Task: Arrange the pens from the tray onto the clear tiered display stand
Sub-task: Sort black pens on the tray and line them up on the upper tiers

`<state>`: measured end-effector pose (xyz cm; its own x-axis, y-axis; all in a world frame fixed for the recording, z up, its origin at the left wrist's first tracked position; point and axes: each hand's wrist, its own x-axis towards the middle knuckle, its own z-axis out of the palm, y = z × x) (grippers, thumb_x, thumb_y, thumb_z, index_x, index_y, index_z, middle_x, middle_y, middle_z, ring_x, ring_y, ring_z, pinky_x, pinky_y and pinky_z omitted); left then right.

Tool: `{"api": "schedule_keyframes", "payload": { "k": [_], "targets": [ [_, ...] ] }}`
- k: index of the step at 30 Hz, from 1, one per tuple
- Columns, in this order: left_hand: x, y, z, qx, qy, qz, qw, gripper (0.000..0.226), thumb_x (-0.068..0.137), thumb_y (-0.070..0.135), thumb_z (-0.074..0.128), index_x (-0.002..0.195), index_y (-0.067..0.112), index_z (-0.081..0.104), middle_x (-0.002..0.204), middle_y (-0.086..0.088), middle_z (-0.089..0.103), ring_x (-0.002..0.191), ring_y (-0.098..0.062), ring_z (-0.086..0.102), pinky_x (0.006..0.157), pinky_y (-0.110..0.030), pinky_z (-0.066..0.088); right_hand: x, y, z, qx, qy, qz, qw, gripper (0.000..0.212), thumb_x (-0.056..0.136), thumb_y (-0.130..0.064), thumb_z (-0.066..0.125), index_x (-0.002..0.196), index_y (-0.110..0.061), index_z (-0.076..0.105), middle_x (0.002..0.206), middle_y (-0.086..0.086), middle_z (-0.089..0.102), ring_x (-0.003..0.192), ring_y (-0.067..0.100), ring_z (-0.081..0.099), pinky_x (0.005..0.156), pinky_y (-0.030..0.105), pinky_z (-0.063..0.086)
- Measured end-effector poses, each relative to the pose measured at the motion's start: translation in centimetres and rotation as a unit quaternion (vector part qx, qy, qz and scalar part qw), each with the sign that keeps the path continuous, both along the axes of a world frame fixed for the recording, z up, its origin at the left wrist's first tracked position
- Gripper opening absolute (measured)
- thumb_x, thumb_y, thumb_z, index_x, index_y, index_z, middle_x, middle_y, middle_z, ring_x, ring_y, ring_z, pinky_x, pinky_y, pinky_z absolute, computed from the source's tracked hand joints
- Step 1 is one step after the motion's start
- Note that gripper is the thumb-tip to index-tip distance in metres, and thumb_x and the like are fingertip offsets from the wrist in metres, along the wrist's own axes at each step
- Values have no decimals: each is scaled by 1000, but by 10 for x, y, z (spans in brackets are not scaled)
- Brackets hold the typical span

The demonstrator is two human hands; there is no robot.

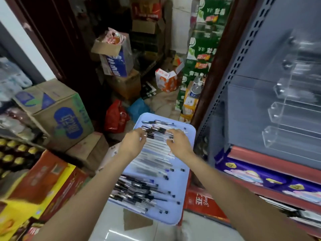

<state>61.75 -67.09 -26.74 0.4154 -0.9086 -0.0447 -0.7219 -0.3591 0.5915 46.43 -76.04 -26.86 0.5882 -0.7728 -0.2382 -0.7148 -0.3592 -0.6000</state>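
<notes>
A pale blue tray [187, 173] lies low in the middle, covered with several clear pens with black caps [139, 190]. Both hands are over a bunch of pens [157, 132] at the tray's far end. My left hand [132, 142] has its fingertips curled onto the bunch's left end. My right hand [178, 140] has its fingers curled over the right end. The clear tiered display stand [293, 108] stands on the grey shelf at the right, and its tiers hold nothing.
Cardboard boxes [57, 113] and drink cartons crowd the left side. Green cartons [203, 54] are stacked behind the tray. A red shelf edge [271, 164] with purple packets below runs on the right. Red and blue bags [119, 115] lie on the floor beyond the tray.
</notes>
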Motion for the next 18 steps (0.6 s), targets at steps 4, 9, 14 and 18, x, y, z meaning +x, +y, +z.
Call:
{"api": "schedule_keyframes", "payload": {
  "k": [4,9,14,18],
  "targets": [
    [21,-30,-28,82,-50,-80,992,43,95,17,46,137,6,41,139,-16,46,128,-29,43,102,-38,38,18,-41,-26,-2,74,26,997,59,99,-20,45,150,-15,17,157,7,16,138,30,29,109,44,34],
    [41,-54,-51,173,-144,-145,963,60,100,34,33,149,13,7,158,-4,6,146,-20,7,116,-34,19,45,-84,-40,-29,148,68,986,52,100,-14,41,149,-12,23,150,14,29,132,34,36,103,45,40],
    [52,-66,-64,209,-151,-153,954,59,100,40,28,150,18,6,159,-2,2,146,-20,1,117,-38,14,64,-100,-52,-140,243,75,957,32,94,-3,45,125,-8,50,125,15,49,113,32,49,83,41,48],
    [52,-70,-68,208,-140,-142,958,58,100,39,30,149,20,8,158,-1,7,146,-19,6,117,-38,15,72,-109,-52,-137,241,79,958,17,93,-3,51,110,-3,56,116,18,54,105,33,55,80,39,47]
  ]
}}
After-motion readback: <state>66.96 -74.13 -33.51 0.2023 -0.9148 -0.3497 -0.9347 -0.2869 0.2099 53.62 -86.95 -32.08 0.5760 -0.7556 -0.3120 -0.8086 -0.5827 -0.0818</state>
